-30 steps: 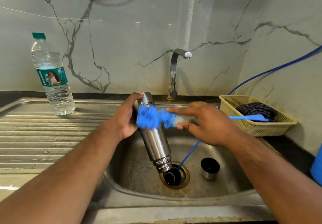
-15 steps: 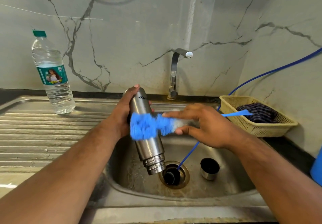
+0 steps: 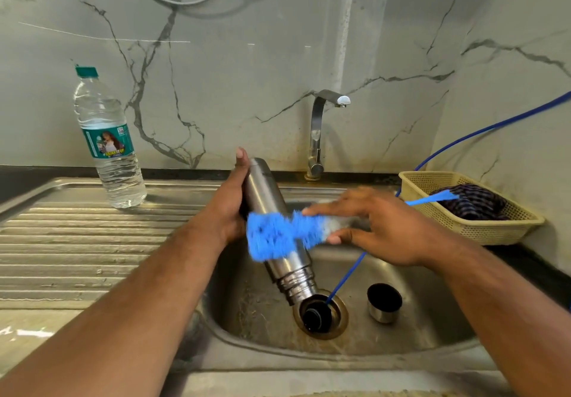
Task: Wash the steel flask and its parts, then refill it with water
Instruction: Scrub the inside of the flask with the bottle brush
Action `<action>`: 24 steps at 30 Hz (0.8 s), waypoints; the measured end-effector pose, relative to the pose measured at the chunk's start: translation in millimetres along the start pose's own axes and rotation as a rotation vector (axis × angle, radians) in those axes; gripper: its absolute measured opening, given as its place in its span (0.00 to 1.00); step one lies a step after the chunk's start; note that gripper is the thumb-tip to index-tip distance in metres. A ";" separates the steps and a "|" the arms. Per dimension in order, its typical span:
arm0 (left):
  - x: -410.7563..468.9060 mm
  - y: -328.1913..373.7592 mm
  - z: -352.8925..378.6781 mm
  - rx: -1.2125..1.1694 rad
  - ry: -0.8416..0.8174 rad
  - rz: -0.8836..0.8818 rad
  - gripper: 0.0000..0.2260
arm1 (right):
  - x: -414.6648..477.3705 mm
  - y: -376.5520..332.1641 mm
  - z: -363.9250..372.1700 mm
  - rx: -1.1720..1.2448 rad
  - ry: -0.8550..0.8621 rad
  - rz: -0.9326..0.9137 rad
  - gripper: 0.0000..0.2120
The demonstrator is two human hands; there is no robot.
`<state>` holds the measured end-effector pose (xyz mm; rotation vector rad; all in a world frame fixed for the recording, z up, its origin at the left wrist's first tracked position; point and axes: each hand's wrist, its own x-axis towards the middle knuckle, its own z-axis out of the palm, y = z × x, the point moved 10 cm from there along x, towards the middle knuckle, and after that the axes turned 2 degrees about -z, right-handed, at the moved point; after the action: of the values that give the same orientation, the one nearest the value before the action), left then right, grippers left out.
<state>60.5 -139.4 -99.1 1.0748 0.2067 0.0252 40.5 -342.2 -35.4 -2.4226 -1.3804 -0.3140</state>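
Steel flask [image 3: 265, 192], held mouth-down and tilted over the sink [image 3: 417, 334], its threaded neck just above the drain. As I read this view, the left hand [image 3: 228, 208] grips the flask's upper body. The thumb [image 3: 242, 157] lies straight up along the near wall towards the base, and the remaining fingers wrap round the far side, where I cannot see them.

The right hand [image 3: 380, 229] holds a brush [image 3: 275, 236] crosswise against the flask. Its forefinger [image 3: 324, 211] is stretched flat along the top of the stem and its thumb [image 3: 340, 237] presses from beneath, so the stem is pinched between them. The other fingers are blurred, and I cannot tell how far they curl. Beyond the fingertips, the blue bristles lie on the flask's middle, just beside the left palm. The brush's blue handle runs out behind the right hand, over the basket [image 3: 500, 229] that holds a dark cloth [image 3: 472, 203].

Below the right hand, a steel cap [image 3: 384, 302] stands mouth-up on the sink floor. Beside it a black stopper [image 3: 316, 317] lies in the drain, where a blue hose [image 3: 346, 276] ends. The tap [image 3: 318, 137] rises behind both hands. Well beyond the left hand, a plastic water bottle [image 3: 106, 143] stands upright on the draining board [image 3: 77, 242].
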 end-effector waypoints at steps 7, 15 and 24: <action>-3.4 -8.3 4.6 0.028 -0.038 -0.073 0.23 | -0.3 13.7 6.0 -0.041 -0.034 0.030 0.27; -2.9 -6.9 9.0 0.063 -0.046 -0.039 0.26 | -0.4 14.1 1.2 -0.049 0.015 0.033 0.28; -8.3 11.7 -30.7 -0.096 0.299 0.020 0.34 | -7.3 8.8 9.3 0.108 -0.195 -0.018 0.28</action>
<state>47.8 -108.1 -101.6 0.9741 0.4601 0.2127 44.7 -348.4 -48.1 -2.4045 -1.4591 -0.0063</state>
